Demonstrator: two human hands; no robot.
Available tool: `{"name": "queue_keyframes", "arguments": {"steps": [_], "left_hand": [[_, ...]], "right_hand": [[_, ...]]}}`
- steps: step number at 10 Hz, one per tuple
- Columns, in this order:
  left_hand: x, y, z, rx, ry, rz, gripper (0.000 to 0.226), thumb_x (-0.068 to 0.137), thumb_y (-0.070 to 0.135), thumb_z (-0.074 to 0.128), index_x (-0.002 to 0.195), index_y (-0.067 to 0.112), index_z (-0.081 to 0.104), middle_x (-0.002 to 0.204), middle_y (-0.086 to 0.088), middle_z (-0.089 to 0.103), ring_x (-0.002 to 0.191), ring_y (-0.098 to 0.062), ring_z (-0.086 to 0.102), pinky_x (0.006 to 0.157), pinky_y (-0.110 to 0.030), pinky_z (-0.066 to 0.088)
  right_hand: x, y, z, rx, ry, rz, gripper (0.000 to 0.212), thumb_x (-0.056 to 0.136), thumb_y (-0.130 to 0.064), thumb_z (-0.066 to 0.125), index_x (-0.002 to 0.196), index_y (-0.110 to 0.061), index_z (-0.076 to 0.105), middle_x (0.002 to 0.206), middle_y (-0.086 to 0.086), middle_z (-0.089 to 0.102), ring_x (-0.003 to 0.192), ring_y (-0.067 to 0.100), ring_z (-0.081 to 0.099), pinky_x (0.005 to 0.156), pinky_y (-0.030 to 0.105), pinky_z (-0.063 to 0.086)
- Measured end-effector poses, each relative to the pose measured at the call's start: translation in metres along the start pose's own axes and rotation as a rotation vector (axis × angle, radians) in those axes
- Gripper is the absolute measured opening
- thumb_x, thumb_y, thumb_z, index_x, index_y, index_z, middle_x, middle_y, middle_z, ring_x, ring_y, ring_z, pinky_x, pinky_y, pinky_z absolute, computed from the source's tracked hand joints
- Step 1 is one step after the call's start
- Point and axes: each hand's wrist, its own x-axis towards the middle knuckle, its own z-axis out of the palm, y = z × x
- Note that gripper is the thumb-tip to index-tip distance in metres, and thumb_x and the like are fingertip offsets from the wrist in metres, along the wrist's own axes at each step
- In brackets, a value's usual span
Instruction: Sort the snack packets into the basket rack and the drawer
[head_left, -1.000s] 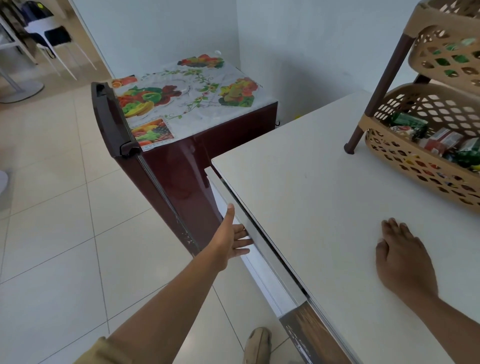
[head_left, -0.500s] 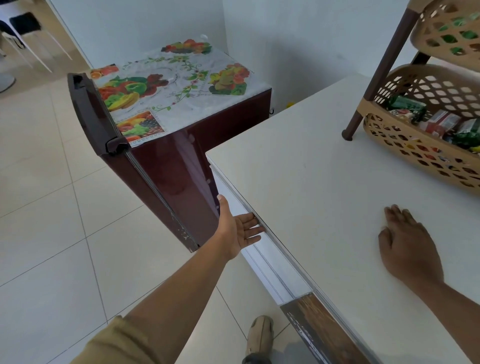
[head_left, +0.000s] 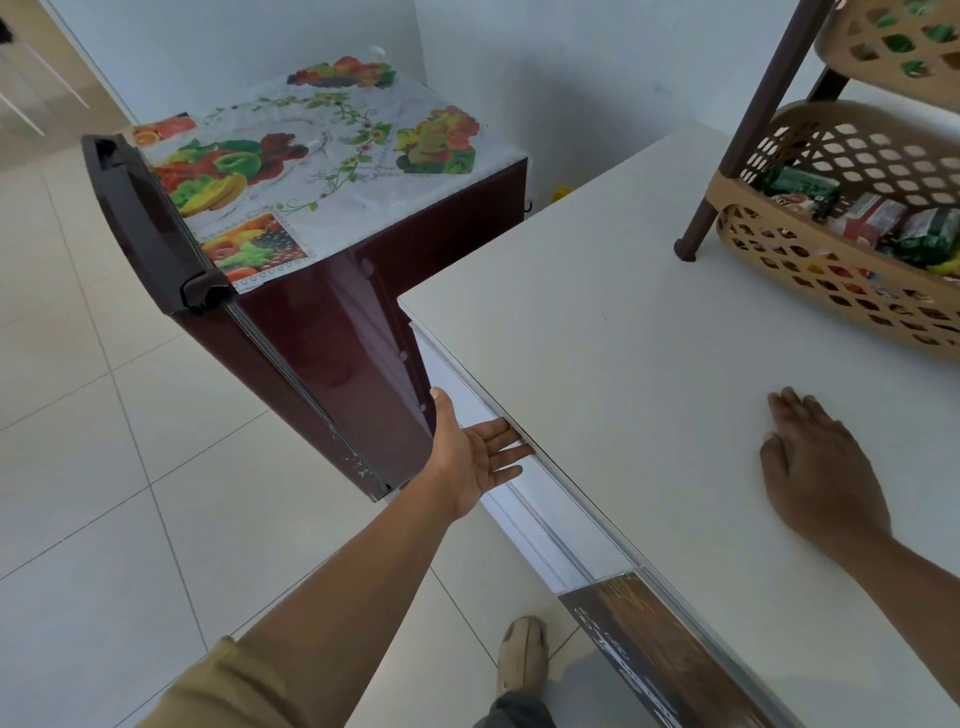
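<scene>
Snack packets, green and red, lie in the lower basket of the tan basket rack, which stands at the far right of the white tabletop; more green shows through the holes of the basket above. My right hand rests palm down on the tabletop, fingers straight and gripping nothing, well apart from the rack. My left hand reaches in below the tabletop's edge, palm up, fingers straight and open, their tips at the top of the white drawer front; whether they touch it I cannot tell. Just left of the drawer stands a maroon fridge topped with a fruit-printed cover, set in a corner of pale walls. Large pale tiles cover the floor, where my shoe shows beside a dark wood-grain panel
</scene>
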Motion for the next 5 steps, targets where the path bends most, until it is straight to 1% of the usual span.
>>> {"name": "queue_keyframes", "arguments": {"steps": [1, 2, 3, 4, 5], "left_hand": [[0.000, -0.002, 0.000, -0.025, 0.017, 0.007, 0.118, 0.071, 0.093, 0.010, 0.136, 0.004, 0.053, 0.123, -0.010, 0.068, 0.103, -0.029, 0.070, 0.090, -0.042, 0.051], [-0.003, -0.002, 0.006, -0.027, 0.098, 0.011, 0.103, 0.080, 0.086, 0.018, 0.132, 0.006, 0.056, 0.122, -0.008, 0.069, 0.099, -0.030, 0.071, 0.087, -0.042, 0.053], [-0.008, 0.001, 0.018, 0.025, 0.186, 0.028, 0.083, 0.087, 0.078, 0.030, 0.121, 0.009, 0.062, 0.109, -0.005, 0.072, 0.097, -0.028, 0.070, 0.084, -0.041, 0.054], [-0.013, 0.006, 0.036, 0.134, 0.286, 0.127, 0.067, 0.091, 0.068, 0.043, 0.123, 0.012, 0.059, 0.114, -0.001, 0.066, 0.096, -0.021, 0.064, 0.090, -0.042, 0.050], [-0.018, -0.004, 0.051, 0.562, 0.497, 0.456, 0.076, 0.090, 0.067, 0.045, 0.147, 0.016, 0.036, 0.148, -0.003, 0.041, 0.132, -0.028, 0.044, 0.108, -0.048, 0.037]], "right_hand": [[0.000, 0.000, -0.001, -0.005, -0.007, -0.003, 0.065, 0.093, -0.036, 0.018, 0.147, -0.004, 0.034, 0.153, 0.014, 0.034, 0.144, 0.028, 0.026, 0.117, 0.046, 0.023], [0.000, 0.001, -0.002, -0.012, -0.039, -0.002, 0.057, 0.097, -0.028, 0.023, 0.149, -0.004, 0.029, 0.155, 0.013, 0.030, 0.145, 0.028, 0.023, 0.117, 0.046, 0.021], [-0.002, 0.000, -0.002, -0.017, -0.076, 0.009, 0.054, 0.101, -0.024, 0.032, 0.151, -0.007, 0.024, 0.158, 0.012, 0.024, 0.147, 0.026, 0.018, 0.118, 0.045, 0.018], [-0.013, 0.001, -0.009, -0.012, -0.116, 0.020, 0.058, 0.100, -0.028, 0.033, 0.153, -0.009, 0.018, 0.160, 0.010, 0.019, 0.148, 0.023, 0.014, 0.120, 0.040, 0.014], [-0.036, 0.001, -0.014, -0.007, -0.106, 0.002, 0.061, 0.100, -0.033, 0.035, 0.154, -0.013, 0.013, 0.161, 0.006, 0.012, 0.149, 0.019, 0.008, 0.120, 0.036, 0.011]]}}
